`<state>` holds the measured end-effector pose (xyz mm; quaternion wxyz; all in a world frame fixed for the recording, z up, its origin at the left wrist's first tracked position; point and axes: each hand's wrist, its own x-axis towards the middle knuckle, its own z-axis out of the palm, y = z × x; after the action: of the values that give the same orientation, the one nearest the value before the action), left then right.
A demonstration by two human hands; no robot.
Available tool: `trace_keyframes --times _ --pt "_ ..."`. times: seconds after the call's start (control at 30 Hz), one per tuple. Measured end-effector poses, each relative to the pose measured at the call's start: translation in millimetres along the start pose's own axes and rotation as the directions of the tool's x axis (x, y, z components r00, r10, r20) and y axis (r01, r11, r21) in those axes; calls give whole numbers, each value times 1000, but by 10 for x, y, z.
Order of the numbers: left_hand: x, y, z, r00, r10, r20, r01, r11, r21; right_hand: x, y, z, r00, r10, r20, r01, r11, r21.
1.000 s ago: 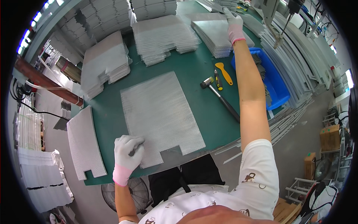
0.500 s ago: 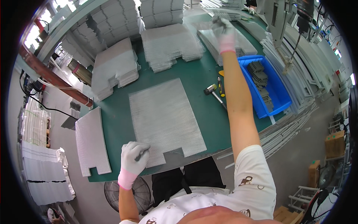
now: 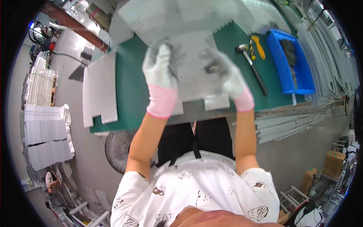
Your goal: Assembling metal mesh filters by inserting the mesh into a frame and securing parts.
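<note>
Both my hands wear white gloves with pink cuffs and grey fingers. A pale, see-through mesh panel (image 3: pixel 177 19) is raised and tilted over the far part of the green table. My left hand (image 3: pixel 160 73) is closed on its near part, thumb up in front of the mesh. On the other side my right hand (image 3: pixel 230 77), blurred by motion, has its fingers curled at the mesh edge. Beneath them another mesh panel (image 3: pixel 194 89) with a notched near edge lies flat, partly covered by the hands and the raised panel.
Right of my hands lie a hammer (image 3: pixel 254 70) and a yellow-handled tool (image 3: pixel 258 47). A blue bin (image 3: pixel 281 72) holds grey parts. A notched panel (image 3: pixel 100 90) rests at the table's left edge. Long pale strips (image 3: pixel 291 125) stand low on the right; a fan (image 3: pixel 119 149) is below.
My right hand has come back from the far stack to in front of me. My left hand has moved up from the lying panel. A mesh panel is now raised between them.
</note>
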<state>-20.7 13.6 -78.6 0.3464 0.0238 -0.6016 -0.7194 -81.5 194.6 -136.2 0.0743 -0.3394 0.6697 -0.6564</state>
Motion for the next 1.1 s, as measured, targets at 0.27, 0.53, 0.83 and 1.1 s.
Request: trace_keyframes --times 0.27,0.53,0.83,1.1 --pt "-194 -16 -792 941 -303 152 268 939 214 -165 -172 -476 915 302 -267 -211 923 321" --pt "-389 -203 -1008 903 -424 74 229 619 752 -528 5 -176 841 364 -401 -445 887 -128" --pt "-372 -336 -1108 888 -451 88 191 538 821 -571 87 -45 803 423 -419 -554 788 -268" --pt "-408 -431 -1083 886 -456 91 159 481 862 -634 197 -27 820 359 -446 -534 761 -369"
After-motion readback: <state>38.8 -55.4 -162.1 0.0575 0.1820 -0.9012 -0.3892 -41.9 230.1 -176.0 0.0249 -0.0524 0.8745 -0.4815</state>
